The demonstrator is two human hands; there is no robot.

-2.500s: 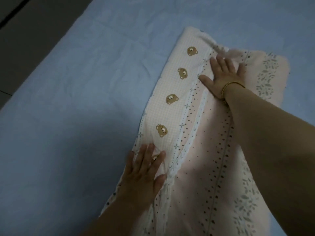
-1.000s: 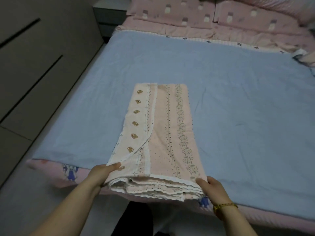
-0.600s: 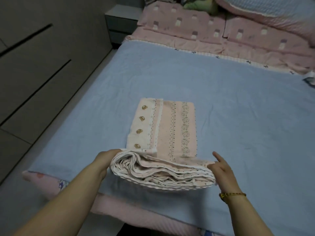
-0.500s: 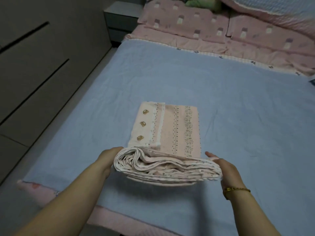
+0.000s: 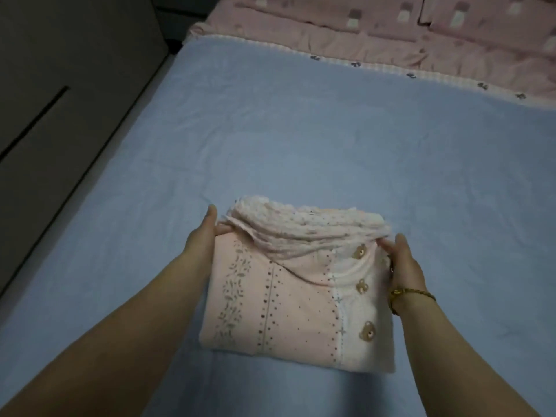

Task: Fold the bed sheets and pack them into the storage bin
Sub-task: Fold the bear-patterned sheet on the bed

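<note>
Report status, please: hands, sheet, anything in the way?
Left hand, right hand: both gripping pink sheet at its far corners. Sheet folded, on blue bed cover. Nothing in the way.

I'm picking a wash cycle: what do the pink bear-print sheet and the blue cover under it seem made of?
The bear-print sheet looks like soft matte cloth, probably cotton: it folds in limp layers. The blue cover is matte fabric with fine creases, possibly cotton.

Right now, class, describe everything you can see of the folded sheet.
The sheet is a soft pink cloth folded into a thick squarish bundle, lying on the blue bed. It carries a leaf band, dotted rows and a white strip with brown bears. Its far edge shows many stacked, lace-trimmed layers. The left hand and right hand grip its far corners.
</note>
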